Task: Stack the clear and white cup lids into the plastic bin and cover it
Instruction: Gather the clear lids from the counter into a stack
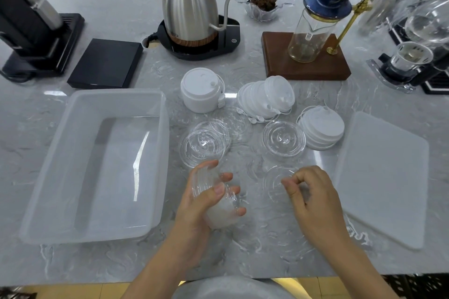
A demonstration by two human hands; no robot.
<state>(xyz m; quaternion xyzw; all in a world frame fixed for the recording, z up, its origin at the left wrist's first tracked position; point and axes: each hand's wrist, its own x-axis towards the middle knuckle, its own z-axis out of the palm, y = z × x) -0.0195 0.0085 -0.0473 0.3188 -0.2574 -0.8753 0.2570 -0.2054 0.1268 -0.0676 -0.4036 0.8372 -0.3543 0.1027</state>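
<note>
Clear cup lids [203, 145] lie scattered near the middle of the pale marbled surface [267, 238], some overlapping, one [283, 138] lying apart. White lids sit behind them toward the far edge: an upright stack [201, 90], a toppled fan [266, 97] and a flat pile [322, 128]. The empty plastic bin [94, 165] stands toward the left edge; its flat cover [381, 177] lies toward the right edge.

The left hand [206, 204] grips a nested stack of clear lids [216, 192], fingers curled round its rim. The right hand [313, 199] pinches the edge of a single clear lid [275, 184] lying near the front edge, thumb and forefinger closed on it.

These lids look very light, thin and springy, likely slick and easily cracked if squeezed. Taking them by the rim, or cupping a stack from the sides, seems safest.

Small raised lettering marks the clear lids but is too fine to read. The steel kettle [192, 7] at the far edge carries a partial word near its base, also unclear.
</note>
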